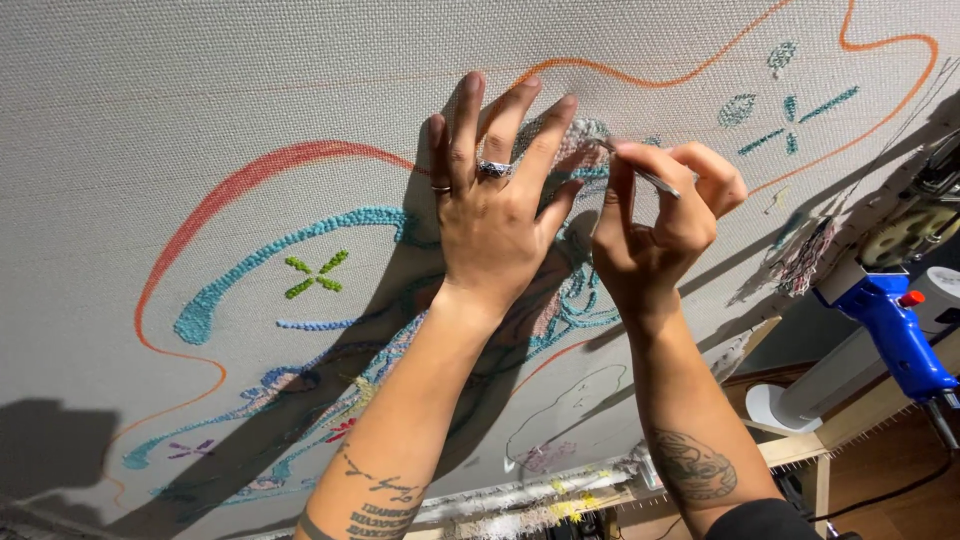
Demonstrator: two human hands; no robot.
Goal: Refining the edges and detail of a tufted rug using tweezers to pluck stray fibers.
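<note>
Coarse matt woven cloth (150, 90) bears nubbly yarn loops (300, 240); a glossy blue plastic tool (895, 335) hangs beside the wooden frame (800, 445).

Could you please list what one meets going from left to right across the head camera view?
Green yarn cross on the stretched cloth → left hand, flat on the cloth → right hand, pinching a thin metal tool in its fingers → teal tufted leaf marks → blue tufting gun.

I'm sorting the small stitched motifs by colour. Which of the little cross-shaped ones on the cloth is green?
The green cross, left of the left hand; the upper-right cross is teal, the lower-left one purple.
</note>
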